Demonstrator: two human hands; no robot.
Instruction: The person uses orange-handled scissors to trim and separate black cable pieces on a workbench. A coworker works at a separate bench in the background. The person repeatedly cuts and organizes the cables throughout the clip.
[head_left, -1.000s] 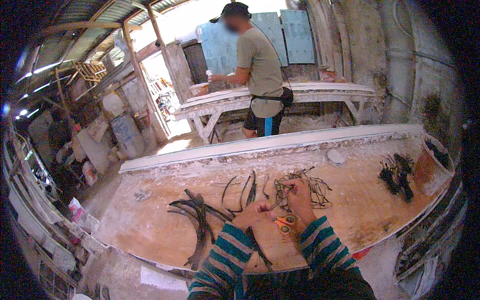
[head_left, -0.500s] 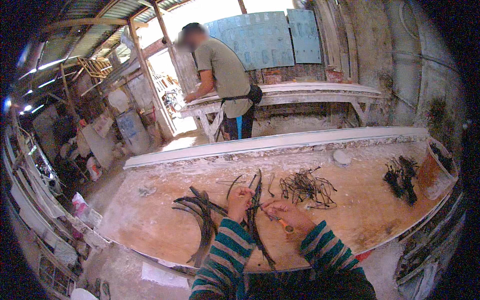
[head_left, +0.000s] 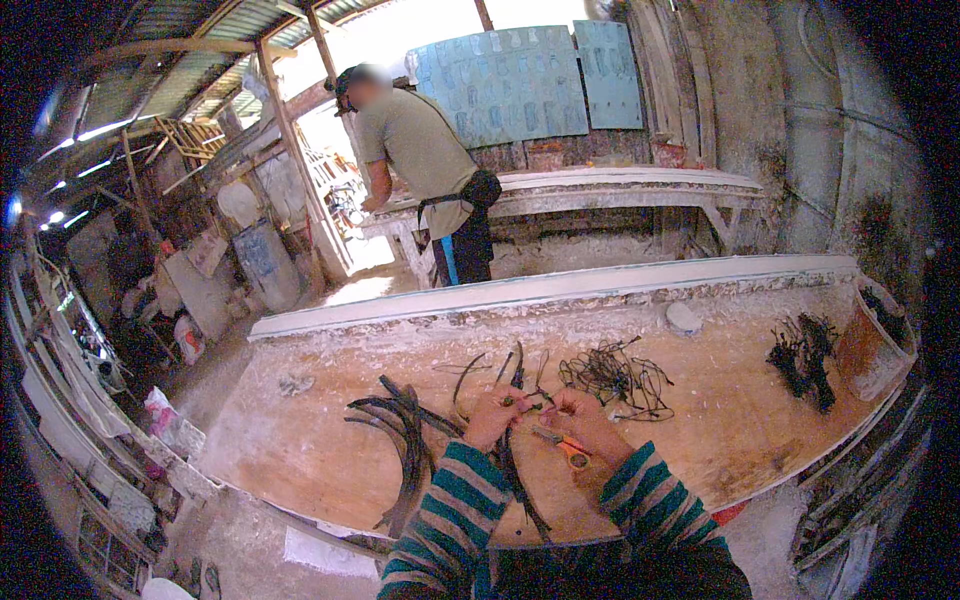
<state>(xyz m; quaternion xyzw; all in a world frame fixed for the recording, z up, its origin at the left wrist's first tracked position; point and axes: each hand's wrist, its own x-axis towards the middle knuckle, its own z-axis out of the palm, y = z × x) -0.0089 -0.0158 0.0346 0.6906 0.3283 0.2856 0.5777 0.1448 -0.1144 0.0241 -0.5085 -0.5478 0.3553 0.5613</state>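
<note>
Dust-whitened table (head_left: 270,450) spreads out below you, and your forearms rise from the lower edge in striped sleeves (head_left: 450,505), slanting in toward each other. Your left hand (head_left: 494,416) and right hand (head_left: 592,428) nearly meet over the middle, fingertips turned inward; the fingers of both pinch a small dark cord (head_left: 538,402) between them. Orange-handled scissors (head_left: 577,457) sit just under your right palm, and whether that hand also grips them is hard to tell. Dark strips (head_left: 412,455) lie to your left, a tangle of cords (head_left: 615,380) just beyond your right hand
</note>
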